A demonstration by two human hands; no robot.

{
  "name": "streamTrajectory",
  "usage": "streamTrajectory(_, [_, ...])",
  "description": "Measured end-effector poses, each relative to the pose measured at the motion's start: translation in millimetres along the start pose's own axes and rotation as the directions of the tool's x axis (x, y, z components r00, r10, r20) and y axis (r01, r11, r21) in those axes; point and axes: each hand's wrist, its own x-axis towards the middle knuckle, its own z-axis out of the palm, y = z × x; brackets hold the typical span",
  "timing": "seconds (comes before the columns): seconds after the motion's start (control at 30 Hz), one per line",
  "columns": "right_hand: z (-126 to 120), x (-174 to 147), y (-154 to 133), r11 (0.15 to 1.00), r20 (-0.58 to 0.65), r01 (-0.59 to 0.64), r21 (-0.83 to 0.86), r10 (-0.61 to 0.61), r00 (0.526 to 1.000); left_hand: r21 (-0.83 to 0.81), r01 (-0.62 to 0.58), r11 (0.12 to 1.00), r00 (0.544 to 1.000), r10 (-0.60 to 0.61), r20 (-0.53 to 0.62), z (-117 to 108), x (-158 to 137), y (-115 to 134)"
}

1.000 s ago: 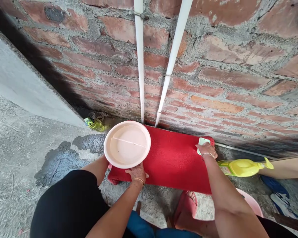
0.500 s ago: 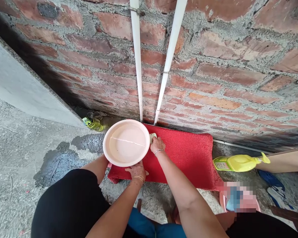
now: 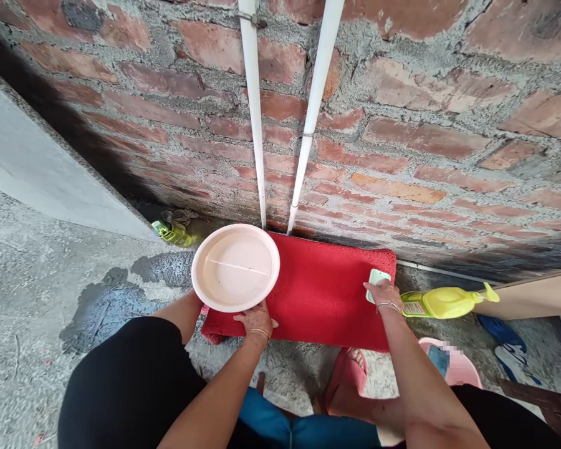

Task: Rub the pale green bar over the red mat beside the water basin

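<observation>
Block [image 3: 378,275], gripped by right hand [image 3: 387,295], is now moved toward three o'clock; cloth [image 3: 327,287] end is reached; left hand [image 3: 256,319] grip unclear.

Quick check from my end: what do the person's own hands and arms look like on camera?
Two hands without gloves. The left hand has a thin gold-toned bangle at the wrist; the right hand has a silver-toned bracelet. Both forearms are bare, with no sleeves, cables or markings that I can make out.
</observation>
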Motion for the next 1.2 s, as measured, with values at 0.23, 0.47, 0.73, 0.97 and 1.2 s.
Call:
streamTrajectory(0.23, [25.0, -60.4, -61.3, 0.977, -0.006, 0.202, 0.066, -0.202, 0.979, 0.017, 0.013, 1.0, 1.0, -0.012, -0.02, 1.8, 0.4, 1.4])
streamTrajectory(0.47, [82.0, -141.9, -175.2, 0.86, 0.13, 0.507, 0.06, -0.51, 0.85, 0.005, 0.023, 1.0, 0.999, -0.024, 0.026, -5.5, -0.6, 2.1])
streamTrajectory(0.73, [70.0, -112.6, -137.2, 0.874, 0.07, 0.485, -0.018, -0.483, 0.873, -0.028, 0.025, 0.999, 0.999, -0.024, 0.039, -7.5, -0.2, 1.3])
streamTrajectory(0.97, [25.3, -31.3, -3.2, 0.99, 0.029, 0.13, -0.052, -0.129, 0.991, -0.028, 0.013, 1.0, 0.999, -0.012, 0.034, -3.2, 0.5, -0.1])
streamTrajectory(1.2, [22.2, -48.7, -7.2, 0.995, -0.022, 0.094, -0.034, -0.094, 0.995, -0.013, 0.018, 1.0, 0.999, -0.017, 0.047, -3.6, 0.7, 1.2])
